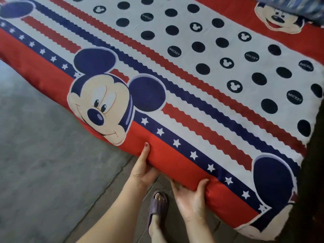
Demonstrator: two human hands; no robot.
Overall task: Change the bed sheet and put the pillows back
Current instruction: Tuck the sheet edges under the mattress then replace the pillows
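A red, white and navy cartoon-mouse bed sheet (175,71) is spread over the mattress, which runs diagonally across the view. My left hand (142,168) grips the red near edge of the sheeted mattress, thumb on top and fingers hidden beneath. My right hand (190,195) grips the same edge a little further right, thumb curled over the red fabric and fingers tucked under. A striped blue pillow (296,7) shows only partly at the top right corner.
Grey floor (43,163) lies to the left of the bed. My foot in a purple slipper (157,206) stands on the floor just below the hands. A dark blurred shape (313,172) hangs along the right edge.
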